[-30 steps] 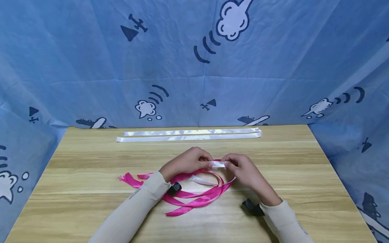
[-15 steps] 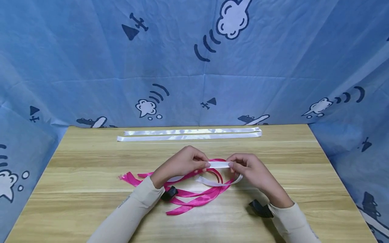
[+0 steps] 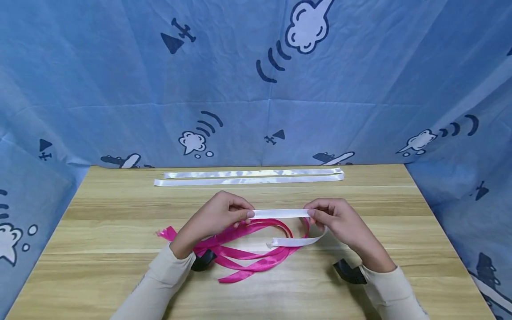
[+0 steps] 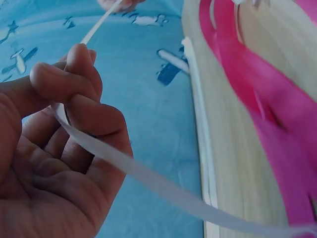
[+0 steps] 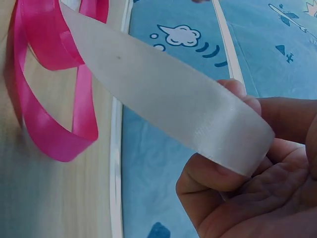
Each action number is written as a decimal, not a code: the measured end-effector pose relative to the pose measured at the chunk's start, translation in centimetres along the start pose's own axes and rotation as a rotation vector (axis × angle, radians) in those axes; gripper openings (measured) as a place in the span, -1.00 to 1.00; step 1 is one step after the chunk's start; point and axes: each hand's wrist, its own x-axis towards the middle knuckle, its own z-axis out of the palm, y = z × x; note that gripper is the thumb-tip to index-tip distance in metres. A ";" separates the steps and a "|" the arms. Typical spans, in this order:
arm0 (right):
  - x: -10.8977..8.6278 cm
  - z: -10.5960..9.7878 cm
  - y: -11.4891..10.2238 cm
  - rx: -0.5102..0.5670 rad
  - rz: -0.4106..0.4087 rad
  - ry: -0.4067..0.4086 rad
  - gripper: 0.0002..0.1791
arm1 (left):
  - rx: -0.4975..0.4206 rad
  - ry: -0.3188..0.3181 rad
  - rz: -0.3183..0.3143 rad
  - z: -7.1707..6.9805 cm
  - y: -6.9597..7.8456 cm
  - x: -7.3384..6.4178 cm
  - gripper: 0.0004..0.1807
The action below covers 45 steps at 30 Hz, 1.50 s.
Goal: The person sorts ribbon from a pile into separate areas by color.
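Observation:
A white satin ribbon [image 3: 280, 214] is stretched level between both hands in the head view. My left hand [image 3: 218, 217] pinches it between thumb and fingers; the left wrist view shows a length of the ribbon [image 4: 148, 183] trailing from under those fingers. At the other side my right hand [image 3: 338, 220] pinches the same ribbon. From the right fingers its loose end [image 5: 163, 89] curves down and back to the left. Below the taut stretch, pink ribbons [image 3: 264, 266] lie looped on the table, partly behind the left hand and wrist.
Two more strips of white ribbon [image 3: 248, 180] lie side by side along the back of the wooden table [image 3: 400, 209]. A blue printed cloth [image 3: 224, 80] hangs behind the table and at its sides. Each wrist wears a black camera [image 3: 350, 272].
The hands have drawn apart, mostly the left hand to the left, so the white stretch between them is longer. The loose end by the right hand has shifted right. The pink ribbons stay put.

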 end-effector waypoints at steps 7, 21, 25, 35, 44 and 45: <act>-0.1 -0.7 -0.2 0.003 0.005 0.037 -0.83 | 0.025 0.099 -0.037 -2.3 -0.4 -2.2 -0.86; -0.7 -2.4 -0.4 -0.004 -0.012 0.102 -0.80 | 0.025 0.253 -0.110 -5.6 -0.9 -6.1 -0.80; -0.6 -2.6 -0.2 -0.007 -0.041 0.111 -0.80 | 0.035 0.296 -0.107 -6.4 -1.3 -7.0 -0.78; -0.5 -3.3 -0.1 -0.025 -0.048 0.139 -0.78 | 0.069 0.398 -0.096 -8.1 -1.9 -8.8 -0.79; -0.4 -4.3 0.4 -0.039 -0.022 0.175 -0.77 | 0.088 0.475 -0.115 -9.6 -2.8 -10.1 -0.76; -0.3 -4.4 0.5 -0.039 -0.019 0.181 -0.76 | 0.090 0.483 -0.115 -9.8 -3.0 -10.1 -0.76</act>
